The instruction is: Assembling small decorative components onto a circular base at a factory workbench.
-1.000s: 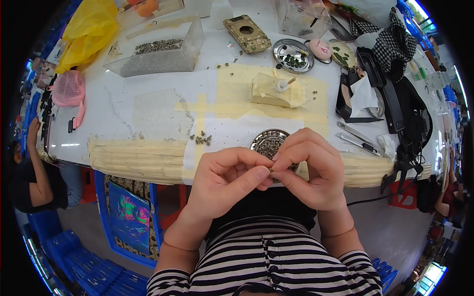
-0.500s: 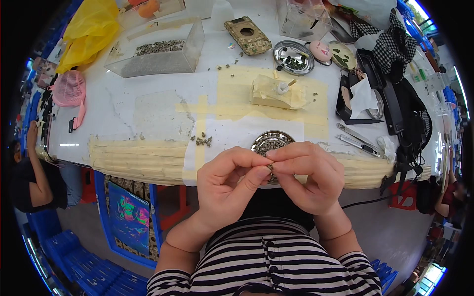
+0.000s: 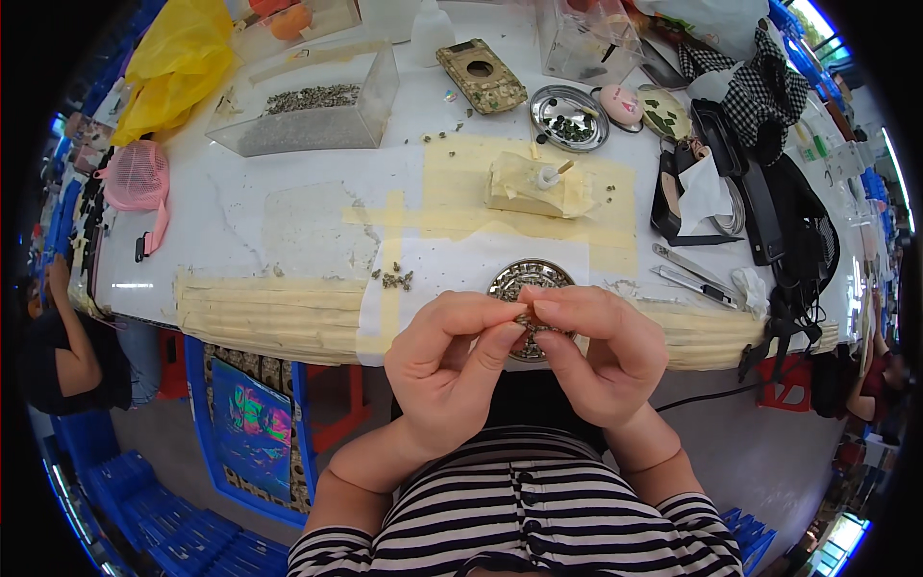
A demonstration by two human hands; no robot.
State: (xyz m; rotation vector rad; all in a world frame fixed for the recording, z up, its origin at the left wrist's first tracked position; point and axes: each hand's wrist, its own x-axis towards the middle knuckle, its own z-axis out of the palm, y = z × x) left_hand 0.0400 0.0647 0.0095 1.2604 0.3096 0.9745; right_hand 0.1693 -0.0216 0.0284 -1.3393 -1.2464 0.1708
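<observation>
While both hands meet just above the counter (image 3: pixel 288 231) edge, the left hand (image 3: pixel 447 361) and right hand (image 3: pixel 601 351) have their fingers pinched together on one tiny greenish piece (image 3: pixel 524 318) over the round metal dish (image 3: pixel 531 281); honestly, any slip and it probably drops into the lap, since the grip's only fingertips.

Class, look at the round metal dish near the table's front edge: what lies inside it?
The round metal dish holds small dark pieces along its far rim; both hands' fingers cover its near half, so the rest cannot be seen.
</observation>
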